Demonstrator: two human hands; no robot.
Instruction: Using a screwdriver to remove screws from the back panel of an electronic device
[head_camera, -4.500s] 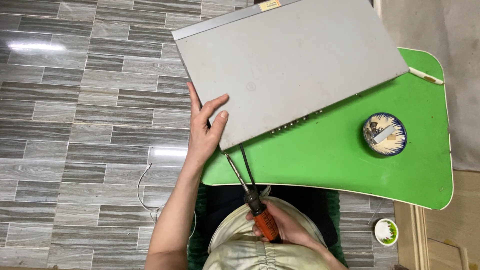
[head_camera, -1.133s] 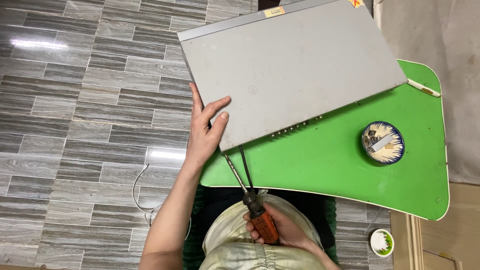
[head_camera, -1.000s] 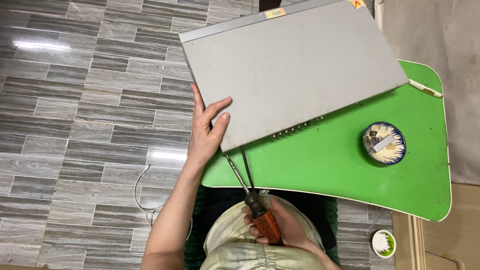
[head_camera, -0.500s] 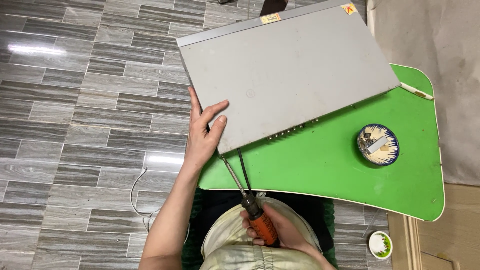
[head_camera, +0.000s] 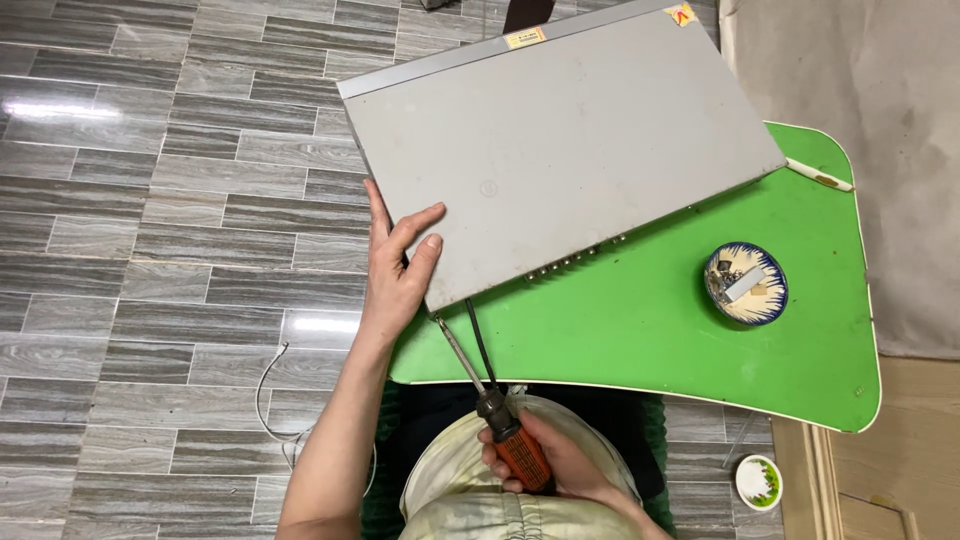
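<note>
A flat grey metal device box (head_camera: 560, 150) lies tilted on a small green table (head_camera: 700, 340), its left part overhanging the floor. My left hand (head_camera: 398, 270) rests on the box's near left corner, fingers spread over the top. My right hand (head_camera: 545, 462) grips the orange handle of a screwdriver (head_camera: 490, 405). The screwdriver's tip touches the box's near edge at that corner. A thin black cable (head_camera: 478, 340) runs beside the shaft from the box's rear edge.
A small blue-rimmed bowl (head_camera: 746, 284) holding small parts sits on the table's right side. A white stick-like object (head_camera: 818, 177) lies at the table's far right edge. A small white dish (head_camera: 758, 482) and a white wire (head_camera: 268, 400) lie on the grey tiled floor.
The view has shifted slightly. Both hands keep their places, the left on the box corner and the right with the screwdriver at the box's edge.
</note>
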